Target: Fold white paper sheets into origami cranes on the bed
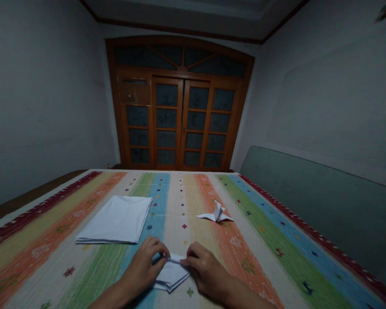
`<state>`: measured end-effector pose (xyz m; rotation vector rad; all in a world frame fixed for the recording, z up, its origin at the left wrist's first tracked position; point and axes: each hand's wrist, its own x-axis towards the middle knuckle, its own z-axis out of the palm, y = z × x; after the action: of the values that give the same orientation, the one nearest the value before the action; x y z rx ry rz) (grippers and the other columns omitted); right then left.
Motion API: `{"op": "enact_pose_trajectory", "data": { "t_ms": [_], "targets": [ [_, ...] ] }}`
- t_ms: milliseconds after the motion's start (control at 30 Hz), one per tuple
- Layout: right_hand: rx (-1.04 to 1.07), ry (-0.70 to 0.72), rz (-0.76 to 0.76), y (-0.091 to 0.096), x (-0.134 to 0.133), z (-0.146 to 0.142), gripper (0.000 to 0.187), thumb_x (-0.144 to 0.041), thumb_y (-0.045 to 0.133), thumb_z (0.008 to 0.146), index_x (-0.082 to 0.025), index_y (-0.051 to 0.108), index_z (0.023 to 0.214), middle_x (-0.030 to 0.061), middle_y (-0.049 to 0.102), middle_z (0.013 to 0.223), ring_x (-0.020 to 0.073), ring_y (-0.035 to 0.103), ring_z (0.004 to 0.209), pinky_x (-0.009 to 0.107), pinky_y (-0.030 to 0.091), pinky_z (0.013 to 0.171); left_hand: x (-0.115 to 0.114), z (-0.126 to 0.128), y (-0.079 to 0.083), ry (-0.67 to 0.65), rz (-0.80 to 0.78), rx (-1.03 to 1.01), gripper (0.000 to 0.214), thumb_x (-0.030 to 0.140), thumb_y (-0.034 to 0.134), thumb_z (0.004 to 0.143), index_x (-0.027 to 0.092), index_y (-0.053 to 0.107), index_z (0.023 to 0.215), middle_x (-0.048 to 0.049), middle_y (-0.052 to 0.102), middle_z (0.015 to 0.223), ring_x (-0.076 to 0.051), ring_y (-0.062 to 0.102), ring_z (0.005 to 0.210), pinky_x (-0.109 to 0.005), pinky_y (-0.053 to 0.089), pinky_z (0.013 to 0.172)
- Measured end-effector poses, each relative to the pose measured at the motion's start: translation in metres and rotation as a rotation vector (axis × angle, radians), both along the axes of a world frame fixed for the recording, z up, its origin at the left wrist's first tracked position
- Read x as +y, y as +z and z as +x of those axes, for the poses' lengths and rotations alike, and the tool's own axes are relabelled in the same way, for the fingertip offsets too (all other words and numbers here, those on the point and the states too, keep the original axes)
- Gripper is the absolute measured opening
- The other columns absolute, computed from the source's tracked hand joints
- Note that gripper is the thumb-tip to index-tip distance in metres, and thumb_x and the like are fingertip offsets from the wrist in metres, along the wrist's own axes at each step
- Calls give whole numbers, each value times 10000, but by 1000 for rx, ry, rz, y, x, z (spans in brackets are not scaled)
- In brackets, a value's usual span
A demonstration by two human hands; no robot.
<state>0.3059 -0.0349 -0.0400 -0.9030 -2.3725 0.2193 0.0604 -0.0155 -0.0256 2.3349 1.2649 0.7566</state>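
Lying at left, within reach: stack of white sheets. Left hand and right hand both pinching top edge of partly folded paper, pressing it flat on striped cloth, likely steadying crease. Folded paper bird sitting apart beyond, clear of hands.

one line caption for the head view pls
The left hand and right hand pinch a part-folded white paper on a striped cloth, with a paper stack and a folded paper bird beyond.
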Motion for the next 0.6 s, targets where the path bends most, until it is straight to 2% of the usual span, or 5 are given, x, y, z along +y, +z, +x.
{"op": "enact_pose_trajectory", "data": {
  "t_ms": [167, 333, 600],
  "targets": [
    [-34, 3, -6, 1, -3, 0, 346, -42, 647, 824, -177, 729, 1132, 92, 655, 940, 222, 620, 855, 277, 475, 691, -4, -1, -6, -89, 160, 69, 232, -7, 603, 881, 204, 697, 897, -54, 668, 959, -263, 597, 951, -378, 464, 849],
    [-76, 22, 15, 2, -2, 1, 347, -94, 632, 884, -194, 697, 1210, 88, 638, 940, 220, 592, 840, 281, 446, 677, -4, -3, -9, -155, 277, 101, 255, -24, 559, 905, 202, 675, 930, -62, 640, 962, -254, 577, 927, -355, 458, 796],
    [-173, 42, 77, -1, -1, 0, 251, -72, 662, 859, -188, 708, 1076, 78, 637, 927, 197, 560, 826, 271, 401, 672, -11, -5, -1, -227, 295, 91, 185, 29, 548, 918, 182, 653, 916, -99, 636, 1007, -274, 577, 946, -386, 465, 794]
  ]
}}
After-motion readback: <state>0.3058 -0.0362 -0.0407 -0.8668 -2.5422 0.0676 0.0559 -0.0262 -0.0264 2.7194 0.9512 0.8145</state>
